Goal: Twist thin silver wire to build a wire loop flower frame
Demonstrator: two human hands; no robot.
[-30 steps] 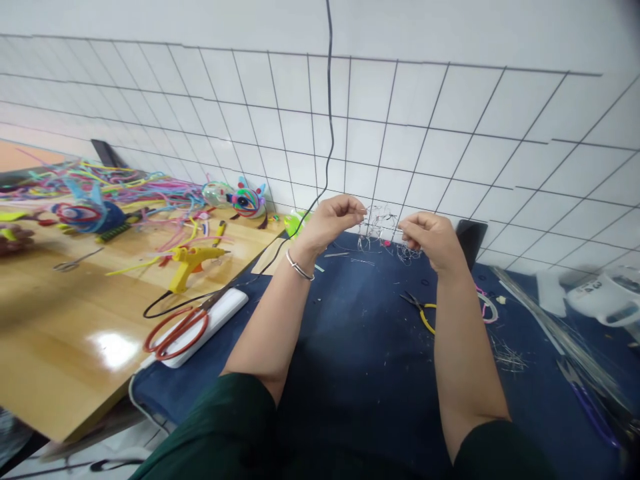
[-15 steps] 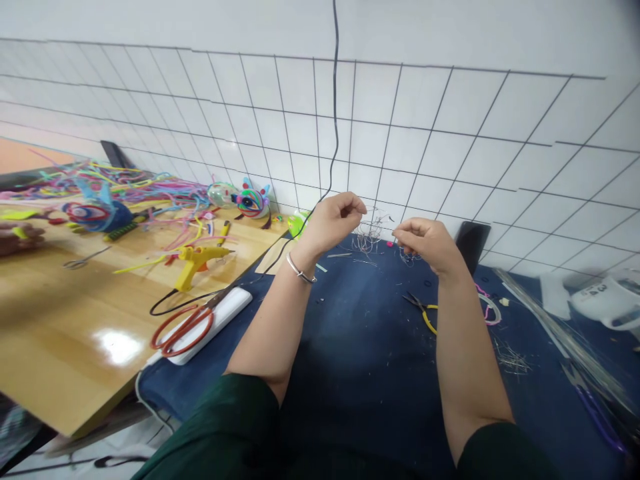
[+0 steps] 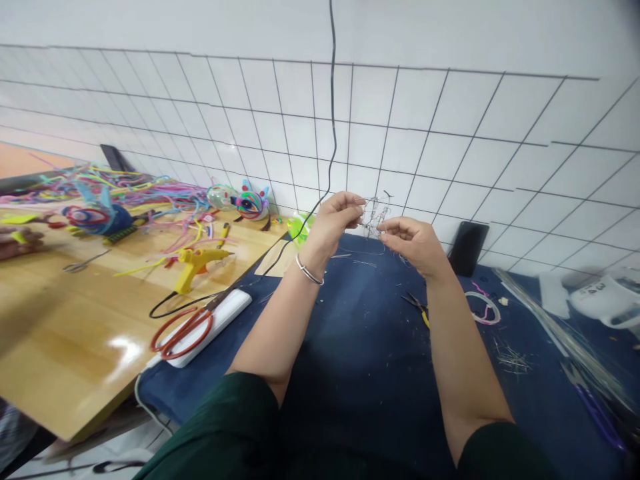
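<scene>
Wire tangle point(image 3: 374, 215) between both hands

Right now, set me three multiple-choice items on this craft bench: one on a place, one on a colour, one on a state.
1. Where do the red-handled scissors lie?
A. on the white power strip
B. on the blue mat
C. in a hand

2. What colour is the glue gun?
A. green
B. yellow
C. black

3. How is the thin silver wire tangle held?
A. lying on the mat
B. left hand only
C. pinched by both the left and the right hand, raised

Answers: 1 A, the handles rest on the strip; 2 B, its body is yellow; 3 C, both hands' fingertips meet at it above the mat.
</scene>
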